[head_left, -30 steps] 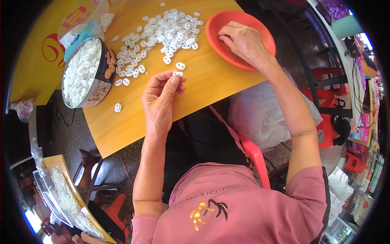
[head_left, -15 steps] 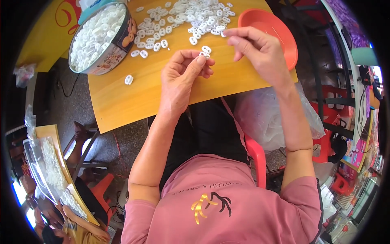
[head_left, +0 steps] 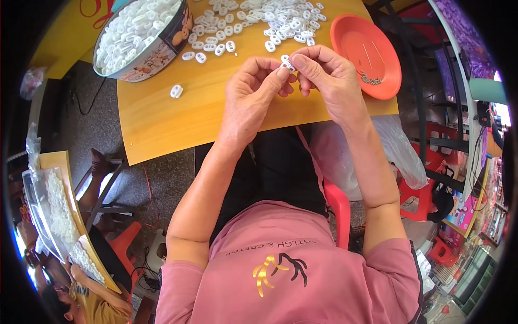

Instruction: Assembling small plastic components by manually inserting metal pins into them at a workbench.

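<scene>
Pinched between the thumb and fingers of my left hand (head_left: 253, 94) is a white two-hole plastic piece that looks like a cord lock (head_left: 285, 59). My right hand (head_left: 333, 81) meets it from the other side, thumb and forefinger closed at the piece. Whether the right fingers hold another small part is hidden. Both hands are raised over the near part of the wooden table. A heap of similar white pieces (head_left: 291, 19) lies beyond them, and one lone white piece (head_left: 176, 90) rests to the left.
A round tin (head_left: 178, 43) full of white pieces stands at the far left. On the right, a red dish (head_left: 345, 33) holds small metal springs (head_left: 371, 80) and thin rods. A plastic bag (head_left: 396, 146) hangs below the table edge. Another person works at lower left.
My right hand has come left from beside the red dish to the piece in my left hand. The dish's springs and rods now show. The view has shifted slightly.
</scene>
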